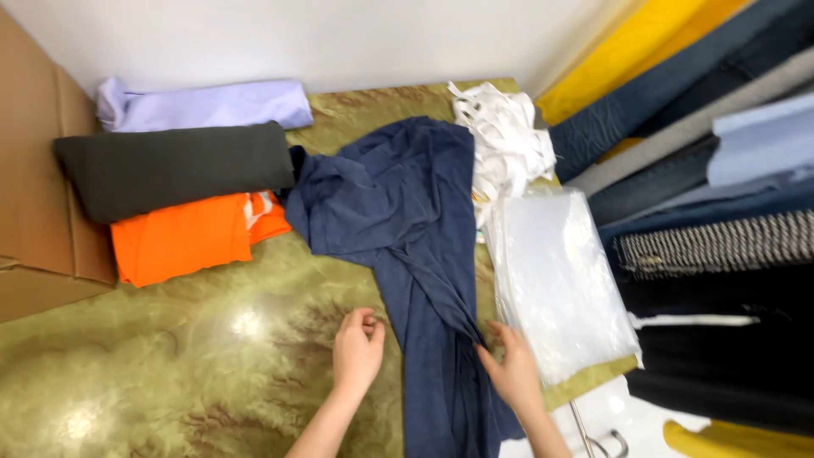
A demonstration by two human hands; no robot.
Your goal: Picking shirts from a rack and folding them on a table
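A dark blue garment (398,212) lies crumpled across the green marbled table (170,373), running from the far middle down to the near edge. My left hand (358,348) rests at the garment's left edge with its fingers curled on the cloth's hem. My right hand (511,369) pinches the garment's right edge near the table's right side. A stack of clear plastic bags (555,280) lies just right of my right hand.
At the far left lie folded lilac (203,106), dark grey (174,170) and orange (182,237) cloths beside a cardboard box (38,212). White strips (504,140) are piled at the back. Rolls and stacks of fabric (704,170) fill the right side.
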